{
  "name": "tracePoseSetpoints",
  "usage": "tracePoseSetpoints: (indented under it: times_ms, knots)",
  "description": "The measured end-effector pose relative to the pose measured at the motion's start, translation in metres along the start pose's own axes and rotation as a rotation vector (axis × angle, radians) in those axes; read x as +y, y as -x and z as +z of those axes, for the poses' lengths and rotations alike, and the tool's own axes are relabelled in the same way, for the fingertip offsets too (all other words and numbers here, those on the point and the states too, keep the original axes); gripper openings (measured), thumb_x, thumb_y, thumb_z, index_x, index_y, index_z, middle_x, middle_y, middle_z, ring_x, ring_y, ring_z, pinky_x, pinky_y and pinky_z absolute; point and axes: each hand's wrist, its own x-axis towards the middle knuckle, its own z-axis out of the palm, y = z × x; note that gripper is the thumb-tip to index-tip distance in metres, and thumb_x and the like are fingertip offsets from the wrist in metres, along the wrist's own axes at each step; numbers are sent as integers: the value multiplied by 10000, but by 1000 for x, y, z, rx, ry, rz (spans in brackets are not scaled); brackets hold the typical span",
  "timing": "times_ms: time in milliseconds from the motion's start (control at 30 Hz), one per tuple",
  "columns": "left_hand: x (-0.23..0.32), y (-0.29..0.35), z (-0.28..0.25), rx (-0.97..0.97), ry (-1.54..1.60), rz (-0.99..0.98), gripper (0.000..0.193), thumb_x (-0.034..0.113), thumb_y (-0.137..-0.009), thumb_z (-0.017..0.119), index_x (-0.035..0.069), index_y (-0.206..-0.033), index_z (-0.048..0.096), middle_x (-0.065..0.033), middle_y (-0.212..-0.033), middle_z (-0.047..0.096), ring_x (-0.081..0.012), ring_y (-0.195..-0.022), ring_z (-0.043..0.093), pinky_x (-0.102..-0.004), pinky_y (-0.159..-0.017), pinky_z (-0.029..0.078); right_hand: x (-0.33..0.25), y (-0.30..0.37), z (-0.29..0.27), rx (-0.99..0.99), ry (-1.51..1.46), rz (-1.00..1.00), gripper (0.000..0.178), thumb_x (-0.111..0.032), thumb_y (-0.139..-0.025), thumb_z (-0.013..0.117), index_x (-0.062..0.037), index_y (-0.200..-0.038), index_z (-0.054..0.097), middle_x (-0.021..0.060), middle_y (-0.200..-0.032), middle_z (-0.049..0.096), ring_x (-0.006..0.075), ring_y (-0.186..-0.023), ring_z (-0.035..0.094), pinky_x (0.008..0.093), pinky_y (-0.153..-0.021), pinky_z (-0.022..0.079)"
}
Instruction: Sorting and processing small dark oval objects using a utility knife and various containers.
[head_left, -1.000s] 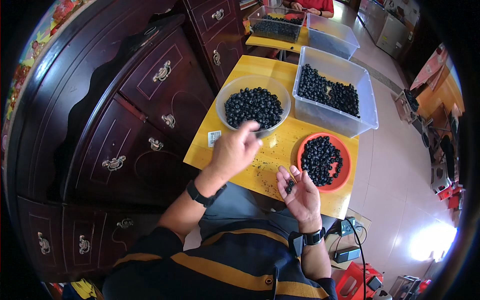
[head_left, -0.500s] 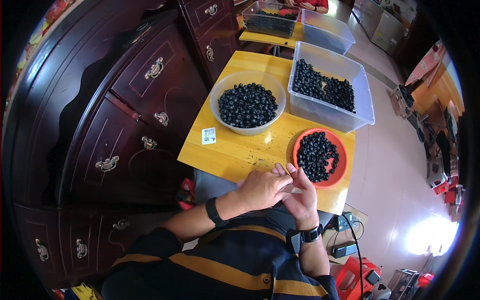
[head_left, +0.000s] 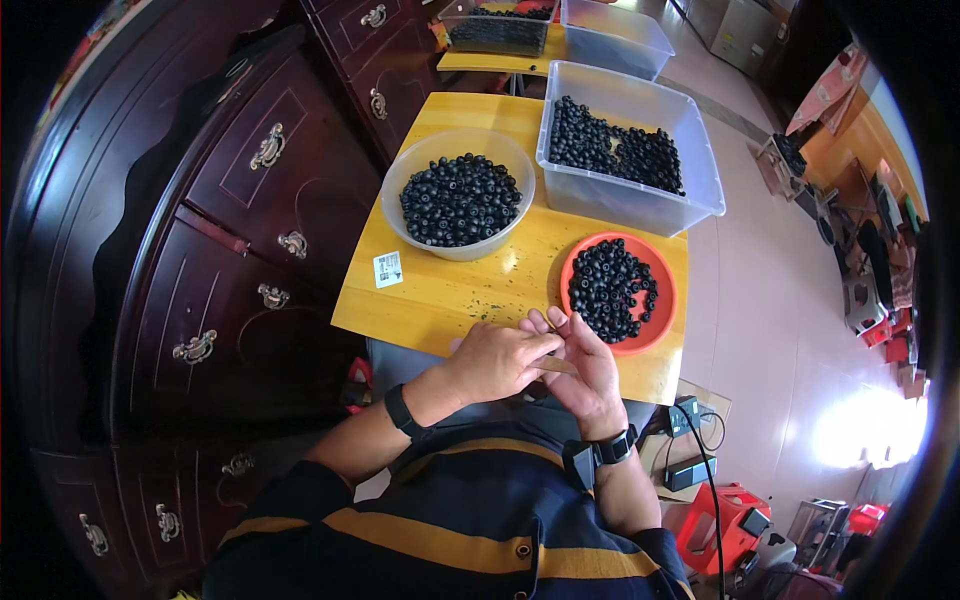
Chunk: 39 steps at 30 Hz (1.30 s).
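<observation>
Above the table's near edge, my left hand (head_left: pixel 492 360) is closed round a thin flat strip (head_left: pixel 555 365) that looks like a small blade. The strip points to the palm of my right hand (head_left: pixel 588 375). That hand is turned palm up, with its fingers curled and its fingertips meeting those of my left hand. Whatever small thing the right fingers pinch is mostly hidden. Just beyond them, an orange bowl (head_left: pixel 668 312) holds small round black pieces (head_left: pixel 607 285) with hollow centres. Similar pieces fill a round translucent tub (head_left: pixel 392 210) further left.
A clear plastic bin (head_left: pixel 700 190) of black pieces stands at the table's back right. Dark crumbs and a white label (head_left: pixel 388 269) lie on the yellow table (head_left: pixel 375 310). Dark wooden drawers (head_left: pixel 240 220) flank the left. A black cable (head_left: pixel 712 490) hangs at lower right.
The view has shifted, so the table and bins appear lower left. The flat strip has tilted and shows more plainly. My hands stay together in nearly the same pose.
</observation>
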Motion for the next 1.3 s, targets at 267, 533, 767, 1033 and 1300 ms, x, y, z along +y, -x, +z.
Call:
tracePoseSetpoints:
  times_ms: [267,533,767,1033,1300]
  knots:
    - [2,-7,-7,124,424,-161,272,79,-901,753,39,-1155,662,-71,-755,711,-147,-699,717,-295,-663,554,-2,1,-9,-1,15,2,243,-213,-1052,571,-19,-1192,612,113,-1151,667,242,-1035,671,398,-922,570]
    - [2,-9,-14,110,326,-187,239,21,-860,769,27,-1087,694,-104,-795,750,-147,-707,733,-292,-670,559,0,1,-15,-18,199,22,118,-184,-1042,605,-72,-1078,622,21,-1015,658,115,-872,671,269,-719,580]
    - [4,-7,1,224,390,-127,300,69,-854,776,113,-1143,709,-51,-631,607,-207,-565,623,-338,-579,514,1,3,-9,3,204,-4,125,-186,-1046,600,-63,-1053,617,25,-982,650,105,-855,658,252,-712,578]
    - [8,-7,-4,307,406,-66,318,-20,-831,779,67,-1133,732,-40,-639,590,-148,-556,577,-296,-582,514,4,4,-11,-69,167,-53,163,-164,-1048,595,-33,-1139,628,29,-979,691,85,-832,685,226,-741,584]
    - [7,-4,-6,383,371,-96,170,32,-833,819,23,-908,667,-5,-649,590,-65,-552,501,-245,-523,409,4,7,-9,-68,158,-119,169,-163,-1027,631,-71,-1168,639,9,-977,680,82,-796,652,241,-728,563]
